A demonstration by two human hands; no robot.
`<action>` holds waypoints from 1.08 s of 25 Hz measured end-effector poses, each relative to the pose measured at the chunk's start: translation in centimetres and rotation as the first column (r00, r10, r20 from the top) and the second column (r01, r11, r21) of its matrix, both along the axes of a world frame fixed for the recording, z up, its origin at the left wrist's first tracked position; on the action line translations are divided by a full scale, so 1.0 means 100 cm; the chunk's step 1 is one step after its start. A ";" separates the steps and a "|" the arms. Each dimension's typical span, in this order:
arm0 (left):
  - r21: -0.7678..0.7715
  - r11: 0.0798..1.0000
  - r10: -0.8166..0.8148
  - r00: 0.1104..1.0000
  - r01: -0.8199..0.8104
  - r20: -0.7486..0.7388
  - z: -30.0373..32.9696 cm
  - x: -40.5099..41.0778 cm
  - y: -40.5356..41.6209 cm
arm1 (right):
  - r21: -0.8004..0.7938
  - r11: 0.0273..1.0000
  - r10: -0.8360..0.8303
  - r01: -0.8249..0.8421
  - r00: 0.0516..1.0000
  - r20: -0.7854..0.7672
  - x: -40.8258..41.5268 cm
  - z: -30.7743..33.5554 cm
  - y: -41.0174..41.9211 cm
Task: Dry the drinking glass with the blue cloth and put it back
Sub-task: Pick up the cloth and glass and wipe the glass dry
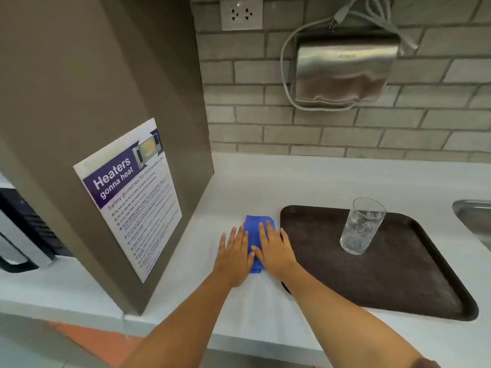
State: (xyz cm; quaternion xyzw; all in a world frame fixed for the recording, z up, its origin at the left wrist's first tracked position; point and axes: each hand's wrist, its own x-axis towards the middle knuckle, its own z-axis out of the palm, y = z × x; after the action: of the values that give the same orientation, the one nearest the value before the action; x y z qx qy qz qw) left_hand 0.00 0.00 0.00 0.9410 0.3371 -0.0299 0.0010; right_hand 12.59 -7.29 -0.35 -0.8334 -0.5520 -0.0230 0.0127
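A clear drinking glass (362,225) stands upright on the dark brown tray (393,282), near its far edge. A folded blue cloth (254,229) lies on the white counter just left of the tray. My left hand (233,257) rests flat, palm down, on the cloth's left side, fingers spread. On the cloth's right side my right hand (275,251) also lies flat, its outer edge at the tray's rim. Neither hand grips anything. The cloth's middle is mostly covered by my hands.
A grey-brown partition (106,102) with a microwave safety poster (132,197) stands to the left. A steel sink (475,219) sits at the right edge. A metal hand dryer (342,70) with a looped cord hangs on the brick wall, beside a socket (241,14).
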 end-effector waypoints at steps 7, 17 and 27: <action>-0.133 0.990 -0.057 0.990 0.040 -0.127 -0.019 -0.006 0.015 | -0.094 0.970 -0.223 0.223 0.975 0.002 -0.006 -0.007 0.032; -0.278 0.939 -0.081 0.918 0.201 0.388 -0.010 -0.007 0.025 | 0.248 0.934 -0.186 0.256 0.944 -0.274 -0.014 0.004 0.042; -0.308 0.802 -0.139 0.662 0.511 0.736 0.021 0.078 -0.056 | 0.697 0.565 -0.158 0.442 0.887 -0.435 0.033 0.018 -0.077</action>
State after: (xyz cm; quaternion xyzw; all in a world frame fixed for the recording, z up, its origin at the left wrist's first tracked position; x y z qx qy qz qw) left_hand 7.84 -5.58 2.06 0.8972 0.1128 0.2332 0.3577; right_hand 15.85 -14.98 1.47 -0.8179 -0.3239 -0.1249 0.4589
